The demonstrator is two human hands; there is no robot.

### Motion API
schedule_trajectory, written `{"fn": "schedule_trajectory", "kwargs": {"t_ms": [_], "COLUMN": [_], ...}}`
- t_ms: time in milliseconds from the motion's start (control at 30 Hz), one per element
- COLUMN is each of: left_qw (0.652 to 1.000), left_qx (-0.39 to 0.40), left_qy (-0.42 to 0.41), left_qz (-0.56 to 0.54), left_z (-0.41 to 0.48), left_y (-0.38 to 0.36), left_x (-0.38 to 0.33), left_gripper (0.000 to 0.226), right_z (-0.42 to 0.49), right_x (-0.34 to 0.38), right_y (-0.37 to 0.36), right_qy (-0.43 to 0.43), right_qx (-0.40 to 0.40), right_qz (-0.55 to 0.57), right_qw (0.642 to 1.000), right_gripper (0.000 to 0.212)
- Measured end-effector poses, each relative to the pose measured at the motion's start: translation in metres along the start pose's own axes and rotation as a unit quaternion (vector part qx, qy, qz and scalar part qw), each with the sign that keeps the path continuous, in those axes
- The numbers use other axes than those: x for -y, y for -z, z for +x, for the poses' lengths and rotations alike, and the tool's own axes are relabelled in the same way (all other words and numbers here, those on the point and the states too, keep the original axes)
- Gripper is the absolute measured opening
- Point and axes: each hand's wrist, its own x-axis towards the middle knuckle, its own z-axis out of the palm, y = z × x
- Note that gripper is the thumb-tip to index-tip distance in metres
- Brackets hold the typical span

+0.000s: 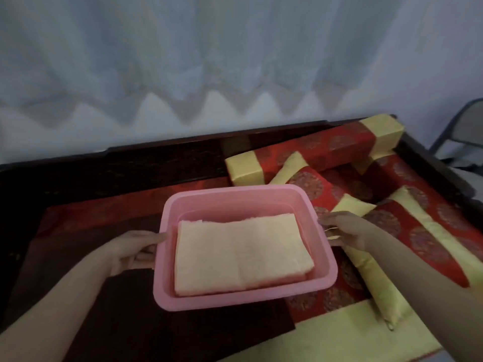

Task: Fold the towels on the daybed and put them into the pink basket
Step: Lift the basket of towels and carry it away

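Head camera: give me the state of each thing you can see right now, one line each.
Pink plastic basket: held at both short sides, holds a towel.
Pale yellow folded towel: folded flat, lying inside the basket.
Left hand: gripping the basket's left rim.
Right hand: gripping the basket's right rim.
Red and yellow patterned cushions: lying on the daybed, untouched.
Dark wooden daybed: no loose towels visible on it.

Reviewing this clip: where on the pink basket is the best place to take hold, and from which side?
Grip the pink basket by its two short-end rims, one hand from each side, as the left hand and right hand do. It is wide, and the folded towel fills the inside.
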Motion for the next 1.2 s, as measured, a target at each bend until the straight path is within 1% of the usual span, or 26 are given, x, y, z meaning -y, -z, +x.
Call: {"fn": "schedule_trajectory", "kwargs": {"t_ms": [100, 167, 233, 300, 400, 567, 667, 733, 833, 967, 1067, 1133, 1200], "left_qw": [0.999, 0.996, 0.990, 0.985, 0.975, 0.975, 0.972, 0.971, 0.972, 0.972, 0.971, 0.973, 0.972], "left_qx": [0.029, 0.057, 0.098, 0.123, 0.151, 0.119, 0.120, 0.131, 0.134, 0.150, 0.159, 0.160, 0.148], "left_qy": [-0.036, -0.065, -0.088, -0.106, -0.130, -0.173, -0.188, -0.182, -0.166, -0.157, -0.147, -0.139, -0.159], "left_qz": [0.018, 0.022, 0.045, 0.060, 0.094, 0.075, 0.079, 0.088, 0.098, 0.087, 0.100, 0.092, 0.093], "left_z": [0.008, 0.006, -0.001, -0.009, -0.024, -0.035, -0.043, -0.045, -0.045, -0.047, -0.040, -0.033, -0.023], "left_y": [-0.038, -0.074, -0.131, -0.174, -0.262, -0.407, -0.505, -0.561, -0.621, -0.700, -0.761, -0.797, -0.834], "left_x": [-0.032, -0.056, -0.081, -0.100, -0.122, -0.130, -0.123, -0.121, -0.121, -0.137, -0.159, -0.175, -0.192], "left_gripper": [0.038, 0.037, 0.035, 0.035, 0.036, 0.031, 0.025, 0.024, 0.031, 0.014, 0.021, 0.033, 0.047], "right_z": [-0.033, -0.061, -0.100, -0.126, -0.167, -0.204, -0.217, -0.226, -0.233, -0.235, -0.228, -0.218, -0.207], "right_x": [-0.016, -0.028, -0.053, -0.072, -0.117, -0.195, -0.249, -0.279, -0.306, -0.327, -0.341, -0.347, -0.350], "right_y": [0.045, 0.078, 0.127, 0.162, 0.222, 0.304, 0.367, 0.409, 0.461, 0.535, 0.592, 0.627, 0.663], "right_qy": [0.018, 0.015, 0.007, -0.005, -0.004, -0.010, -0.023, -0.029, -0.040, -0.032, -0.035, -0.030, -0.024], "right_qx": [-0.076, -0.131, -0.186, -0.212, -0.253, -0.290, -0.318, -0.331, -0.342, -0.358, -0.371, -0.374, -0.377], "right_qz": [0.013, 0.032, 0.067, 0.099, 0.175, 0.268, 0.294, 0.310, 0.321, 0.329, 0.336, 0.346, 0.349], "right_qw": [0.997, 0.991, 0.980, 0.972, 0.951, 0.919, 0.901, 0.891, 0.882, 0.873, 0.865, 0.860, 0.858], "right_gripper": [0.010, 0.009, 0.013, 0.016, 0.012, 0.015, 0.006, 0.005, 0.004, 0.003, 0.003, 0.003, 0.003]}}
